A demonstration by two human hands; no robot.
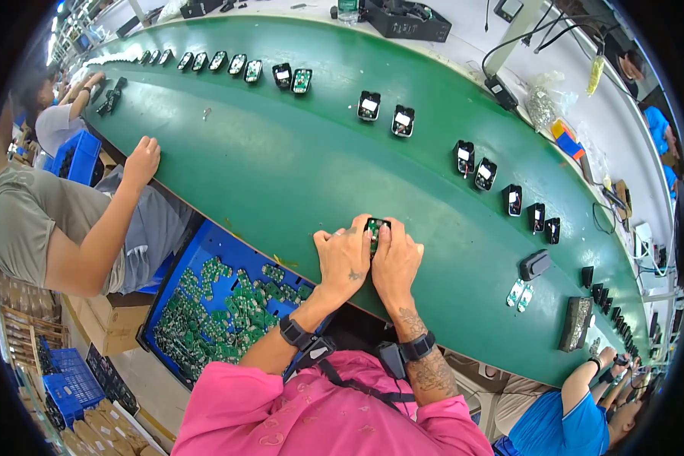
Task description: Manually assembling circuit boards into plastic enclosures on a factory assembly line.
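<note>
Between my two hands, at the near edge of the green work surface [258,178], is a small black housing with a green circuit board [375,228] in it. My left hand [343,258] closes on its left side. From the right, my right hand [396,260] grips it, thumb on the board. The fingers cover most of the housing, so its lower part is hidden. Both wrists wear black straps. Farther off, a row of similar black housings [403,120] crosses the surface, some showing green boards and others white labels.
Left of my forearms, a blue bin [197,319] holds many loose green boards. A person [99,220] sits at my left; another in blue [562,418] works at the right. On the right lie a dark closed case [536,264], two pale boards [520,295] and a dark block [576,324].
</note>
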